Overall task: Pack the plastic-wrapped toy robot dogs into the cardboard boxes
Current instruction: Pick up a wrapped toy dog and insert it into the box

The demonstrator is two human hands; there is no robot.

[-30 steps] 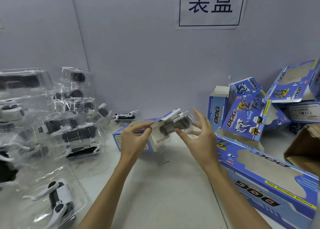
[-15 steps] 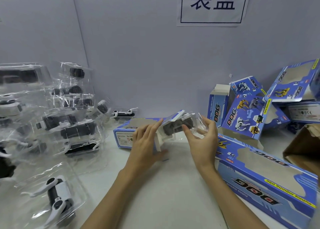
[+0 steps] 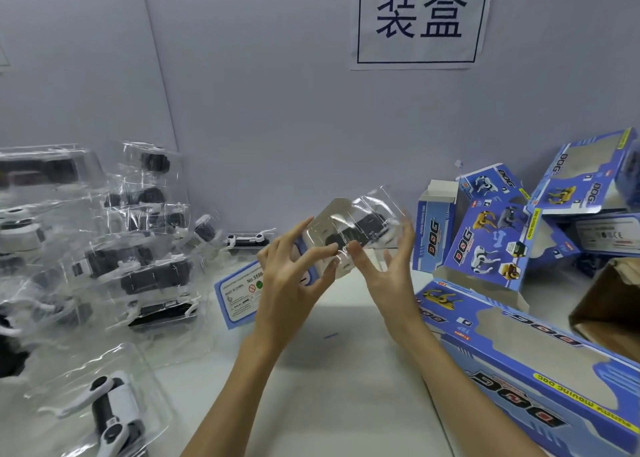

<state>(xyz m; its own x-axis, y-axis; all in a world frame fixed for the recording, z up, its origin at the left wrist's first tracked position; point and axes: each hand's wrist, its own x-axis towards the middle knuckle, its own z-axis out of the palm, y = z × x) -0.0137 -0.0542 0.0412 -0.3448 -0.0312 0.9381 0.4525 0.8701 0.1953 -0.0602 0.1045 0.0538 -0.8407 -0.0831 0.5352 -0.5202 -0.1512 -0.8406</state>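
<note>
Since the earlier frames both hands have risen off the tabletop (image 3: 346,387), lifting the wrapped toy dog (image 3: 360,229) up and away from the open blue box (image 3: 242,292), which lies flat behind and below the left hand's fingers. The left hand (image 3: 291,280) has its fingers spread and nearly straight, thumb and forefinger tips pinching the near edge of the clear plastic shell and its white card flap. The right hand (image 3: 384,276) faces it, its fingers loosely fanned upward; the thumb tip presses the shell's lower edge just beside the left thumb, while the longer fingers brace the shell's far right end. The dark toy sits between the two sets of fingertips, tilted, its right end higher.

Well to the left of the left fingers is a heap of more wrapped dogs (image 3: 131,273), and one lies nearer the viewer (image 3: 110,411). To the right of the right fingers stand and lean several blue DOG boxes (image 3: 485,245); a long windowed box (image 3: 540,370) lies under the right forearm. A paper sign (image 3: 420,18) hangs on the wall above.
</note>
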